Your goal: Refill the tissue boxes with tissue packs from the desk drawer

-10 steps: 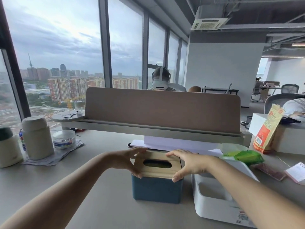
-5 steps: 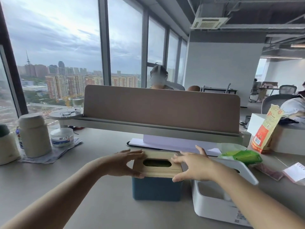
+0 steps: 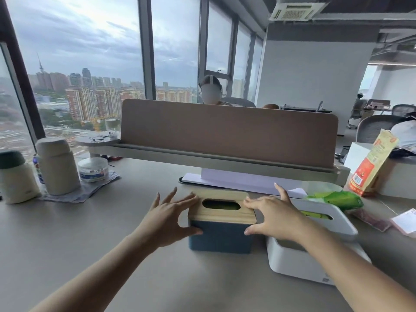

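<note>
A blue tissue box (image 3: 220, 240) with a wooden lid (image 3: 221, 212) stands on the desk in front of me; something dark green shows through the lid's oval slot. My left hand (image 3: 171, 218) is against its left side and my right hand (image 3: 273, 218) against its right side. Both hands have their fingers spread over the lid's edges and their thumbs on the blue front corners. To the right is a white tissue box (image 3: 299, 265) with its white lid (image 3: 337, 220) lying askew across it. A green tissue pack (image 3: 337, 198) rests behind that lid.
Two cream jars (image 3: 57, 165) and a round tin (image 3: 93, 168) sit on a cloth at the left. A brown divider panel (image 3: 227, 131) crosses the back of the desk, with a person behind it. A red-yellow bag (image 3: 369, 170) and papers (image 3: 405, 221) lie at the right.
My fingers have gone from curled around the wooden lid to spread apart. The lid now sits flat on the blue box. My view has moved closer.
</note>
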A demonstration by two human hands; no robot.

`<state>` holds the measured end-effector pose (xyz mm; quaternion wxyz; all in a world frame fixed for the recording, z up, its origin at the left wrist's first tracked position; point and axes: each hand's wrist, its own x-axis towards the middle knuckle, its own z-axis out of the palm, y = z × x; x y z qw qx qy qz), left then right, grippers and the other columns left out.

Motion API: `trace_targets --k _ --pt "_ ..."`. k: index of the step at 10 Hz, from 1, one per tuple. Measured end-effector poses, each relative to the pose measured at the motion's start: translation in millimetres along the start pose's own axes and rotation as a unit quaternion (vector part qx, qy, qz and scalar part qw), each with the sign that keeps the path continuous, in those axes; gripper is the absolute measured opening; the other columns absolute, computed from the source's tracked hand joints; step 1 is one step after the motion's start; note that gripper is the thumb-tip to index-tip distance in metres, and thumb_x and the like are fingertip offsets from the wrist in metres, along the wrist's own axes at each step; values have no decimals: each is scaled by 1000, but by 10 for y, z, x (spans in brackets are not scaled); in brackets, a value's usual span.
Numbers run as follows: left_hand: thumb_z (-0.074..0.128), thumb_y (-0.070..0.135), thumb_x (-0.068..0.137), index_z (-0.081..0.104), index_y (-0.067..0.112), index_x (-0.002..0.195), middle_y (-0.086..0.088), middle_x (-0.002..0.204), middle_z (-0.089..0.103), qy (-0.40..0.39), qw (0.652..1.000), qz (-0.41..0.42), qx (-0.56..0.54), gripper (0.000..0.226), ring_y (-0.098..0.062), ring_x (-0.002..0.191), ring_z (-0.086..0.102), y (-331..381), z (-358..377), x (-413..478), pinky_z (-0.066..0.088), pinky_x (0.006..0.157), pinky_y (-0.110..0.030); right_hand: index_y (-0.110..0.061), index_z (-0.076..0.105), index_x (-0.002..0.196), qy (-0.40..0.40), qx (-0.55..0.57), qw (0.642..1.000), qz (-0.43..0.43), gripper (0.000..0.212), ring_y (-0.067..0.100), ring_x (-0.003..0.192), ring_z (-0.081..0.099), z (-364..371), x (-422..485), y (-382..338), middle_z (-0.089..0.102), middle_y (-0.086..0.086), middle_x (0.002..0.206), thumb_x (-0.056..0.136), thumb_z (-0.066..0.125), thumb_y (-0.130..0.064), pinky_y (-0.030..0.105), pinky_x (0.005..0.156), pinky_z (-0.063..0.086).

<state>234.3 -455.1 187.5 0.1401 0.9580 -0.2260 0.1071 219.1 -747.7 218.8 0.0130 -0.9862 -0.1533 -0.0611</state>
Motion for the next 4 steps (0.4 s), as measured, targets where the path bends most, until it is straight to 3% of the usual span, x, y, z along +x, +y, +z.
trace_targets --k 1,2,3,4 --pt "57 74 73 22 47 149 24 159 7 11 1000 1 0 88 -18 151 -10 37 2 -2 3 121 -57 -33 36 146 -20 -18 1000 1 84 9 138 39 -71 0 -49 39 -16 151 73 58 -69 51 116 -18" --pt "58 74 73 21 48 149 27 158 9 1 1000 -9 -16 88 -18 151 -4 48 -2 -14 5 120 -57 -31 33 147 -19 -21 1000 6 80 10 139 36 -100 -34 -106 35 -15 153 79 58 -64 50 115 -20" --pt "57 73 74 19 44 150 27 158 12 -15 999 -22 -39 90 -18 152 3 69 -20 -41 5 119 -59 -30 27 149 -21 -32 999 30 78 21 144 31 -91 -115 -195 33 -9 155 84 54 -62 51 113 -23" --pt "53 73 76 -3 40 152 18 161 1 -42 997 -34 -53 100 -18 151 -8 147 -8 -170 -2 120 -58 -29 18 152 -23 -53 997 49 78 19 149 14 -93 -224 -266 19 -4 161 87 47 -63 57 111 -23"
